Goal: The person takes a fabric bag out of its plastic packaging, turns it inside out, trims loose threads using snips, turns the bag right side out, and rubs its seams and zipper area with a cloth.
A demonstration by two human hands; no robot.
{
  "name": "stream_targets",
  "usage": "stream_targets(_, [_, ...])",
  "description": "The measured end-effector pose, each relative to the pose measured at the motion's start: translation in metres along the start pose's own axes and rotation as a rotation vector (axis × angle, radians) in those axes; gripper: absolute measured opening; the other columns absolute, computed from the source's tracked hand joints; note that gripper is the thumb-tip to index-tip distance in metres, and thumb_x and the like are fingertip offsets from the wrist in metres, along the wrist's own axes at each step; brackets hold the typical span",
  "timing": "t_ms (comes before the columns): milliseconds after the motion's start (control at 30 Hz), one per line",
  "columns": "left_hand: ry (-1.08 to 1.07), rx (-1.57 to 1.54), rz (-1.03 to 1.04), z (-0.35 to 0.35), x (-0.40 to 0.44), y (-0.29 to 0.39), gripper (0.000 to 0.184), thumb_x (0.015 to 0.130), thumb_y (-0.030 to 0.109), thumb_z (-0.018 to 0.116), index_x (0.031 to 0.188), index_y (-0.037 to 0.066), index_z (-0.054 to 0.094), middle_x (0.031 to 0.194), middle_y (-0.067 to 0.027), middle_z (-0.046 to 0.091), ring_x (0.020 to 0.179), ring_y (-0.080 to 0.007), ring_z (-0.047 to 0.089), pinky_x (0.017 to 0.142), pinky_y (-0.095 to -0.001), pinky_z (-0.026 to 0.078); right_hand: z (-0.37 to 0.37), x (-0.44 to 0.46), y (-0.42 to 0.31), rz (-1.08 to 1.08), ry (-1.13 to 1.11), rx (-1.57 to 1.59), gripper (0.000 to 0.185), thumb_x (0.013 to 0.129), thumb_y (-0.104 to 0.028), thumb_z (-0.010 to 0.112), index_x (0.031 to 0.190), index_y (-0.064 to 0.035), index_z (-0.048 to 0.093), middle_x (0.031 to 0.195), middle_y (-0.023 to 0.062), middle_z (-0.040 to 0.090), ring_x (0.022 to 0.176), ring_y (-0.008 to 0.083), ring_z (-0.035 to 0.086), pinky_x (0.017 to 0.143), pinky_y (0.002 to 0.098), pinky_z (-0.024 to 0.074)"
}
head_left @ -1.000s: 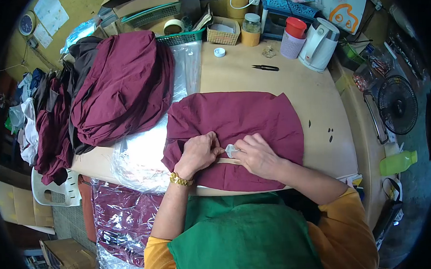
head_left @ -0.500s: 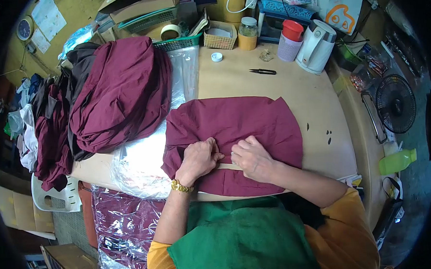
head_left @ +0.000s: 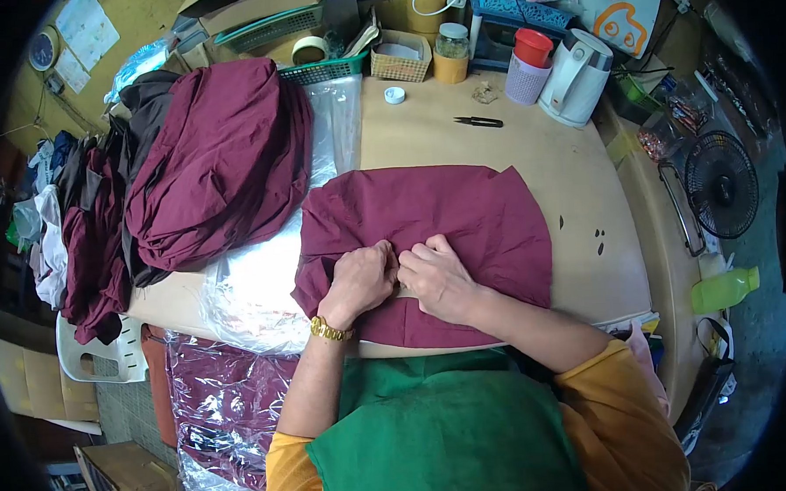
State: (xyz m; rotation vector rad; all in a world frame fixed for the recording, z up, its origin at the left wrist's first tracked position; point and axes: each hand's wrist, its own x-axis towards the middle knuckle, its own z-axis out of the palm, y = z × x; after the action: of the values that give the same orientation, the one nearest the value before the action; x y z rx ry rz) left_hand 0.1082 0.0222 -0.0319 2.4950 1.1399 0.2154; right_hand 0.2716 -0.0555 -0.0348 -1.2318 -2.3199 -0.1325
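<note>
A maroon piece of fabric (head_left: 444, 199) lies spread on the tan table in front of me, with a narrow gap near its front edge. My left hand (head_left: 361, 278), a gold watch on its wrist, is closed on the fabric left of the gap. Close beside it, my right hand (head_left: 437, 280) has its fingers curled in a pinch on the same fabric. The two sets of fingertips almost meet. What exactly lies between them is hidden by the knuckles.
A heap of maroon garments (head_left: 223, 165) rests on clear plastic at the left. Black thread snips (head_left: 479, 121) lie beyond the fabric. A white kettle (head_left: 576, 78), a glass jar (head_left: 451, 53) and baskets (head_left: 401, 57) line the back. A fan (head_left: 722, 185) stands at the right.
My right hand has moved left, closer to my left hand, and the gap in the fabric looks smaller. My left hand has stayed almost in place.
</note>
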Motion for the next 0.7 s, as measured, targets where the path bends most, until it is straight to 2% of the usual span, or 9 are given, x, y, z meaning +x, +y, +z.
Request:
stream_targets(100, [-0.029, -0.062, 0.007, -0.006, -0.002, -0.001, 0.028, 0.083, 0.031, 0.073, 0.087, 0.007, 0.06, 0.075, -0.0137, 0.067, 0.077, -0.0359, 0.066, 0.068, -0.0455, 0.049, -0.013, -0.014, 0.005, 0.017, -0.026, 0.022, 0.012, 0.066, -0.005, 0.065, 0.076, -0.0088, 0.059, 0.084, 0.0046, 0.053, 0.086, 0.0218, 0.053, 0.081, 0.0387, 0.0378])
stream_targets(200, [-0.012, -0.176, 0.051, -0.011, -0.004, 0.005, 0.029, 0.081, 0.029, 0.074, 0.085, 0.003, 0.06, 0.067, -0.0156, 0.065, 0.07, -0.0349, 0.067, 0.064, -0.045, 0.051, -0.038, -0.034, 0.017, 0.055, -0.062, 0.033, 0.013, 0.065, -0.005, 0.065, 0.077, -0.0093, 0.061, 0.084, 0.004, 0.054, 0.085, 0.0212, 0.053, 0.081, 0.0387, 0.0369])
stream_targets(267, [-0.011, -0.179, 0.036, -0.011, -0.004, 0.005, 0.031, 0.08, 0.031, 0.075, 0.085, 0.003, 0.06, 0.067, -0.0146, 0.065, 0.071, -0.0345, 0.067, 0.065, -0.0449, 0.051, -0.054, -0.038, 0.023, 0.057, -0.168, -0.048, 0.009, 0.07, -0.004, 0.065, 0.074, -0.0112, 0.062, 0.078, 0.0023, 0.051, 0.08, 0.02, 0.052, 0.081, 0.0381, 0.0362])
stream_targets(433, [0.043, -0.078, 0.059, 0.004, 0.0, -0.004, 0.031, 0.081, 0.03, 0.075, 0.084, 0.003, 0.059, 0.069, -0.015, 0.066, 0.07, -0.0344, 0.067, 0.064, -0.0446, 0.051, -0.014, -0.007, 0.005, 0.025, 0.035, 0.058, 0.013, 0.063, -0.003, 0.066, 0.073, -0.01, 0.062, 0.077, 0.003, 0.05, 0.08, 0.0204, 0.052, 0.083, 0.0393, 0.037])
stream_targets(533, [0.069, -0.059, 0.056, 0.004, -0.002, -0.005, 0.031, 0.082, 0.03, 0.074, 0.083, 0.003, 0.059, 0.07, -0.015, 0.066, 0.069, -0.0344, 0.067, 0.063, -0.0446, 0.051, -0.001, 0.004, 0.002, 0.003, 0.027, 0.0, 0.019, 0.057, -0.006, 0.071, 0.072, -0.0106, 0.059, 0.082, 0.0039, 0.052, 0.086, 0.022, 0.053, 0.086, 0.0409, 0.0373])
stream_targets(600, [0.084, -0.086, 0.06, -0.003, -0.002, -0.003, 0.03, 0.082, 0.029, 0.074, 0.083, 0.003, 0.059, 0.07, -0.0151, 0.066, 0.069, -0.0344, 0.067, 0.063, -0.0448, 0.051, -0.014, -0.006, 0.007, 0.023, 0.0, 0.04, 0.017, 0.061, -0.003, 0.07, 0.073, -0.0098, 0.06, 0.081, 0.0035, 0.053, 0.085, 0.022, 0.053, 0.086, 0.0408, 0.0369])
stream_targets(667, [-0.039, -0.123, -0.003, -0.011, -0.003, 0.004, 0.028, 0.083, 0.029, 0.074, 0.086, 0.006, 0.06, 0.072, -0.0147, 0.066, 0.075, -0.0365, 0.066, 0.067, -0.0451, 0.049, -0.024, -0.022, 0.012, 0.076, -0.007, 0.065, 0.014, 0.064, -0.001, 0.069, 0.073, -0.009, 0.061, 0.08, 0.0037, 0.053, 0.085, 0.0218, 0.053, 0.087, 0.0407, 0.0364])
stream_targets(700, [-0.035, -0.142, 0.007, -0.009, -0.003, 0.003, 0.028, 0.083, 0.029, 0.073, 0.087, 0.005, 0.06, 0.073, -0.0148, 0.066, 0.074, -0.0365, 0.066, 0.067, -0.0451, 0.049, -0.031, -0.025, 0.014, 0.095, -0.095, 0.028, 0.011, 0.066, -0.002, 0.069, 0.073, -0.0084, 0.062, 0.08, 0.0042, 0.054, 0.084, 0.0218, 0.053, 0.087, 0.0407, 0.0362])
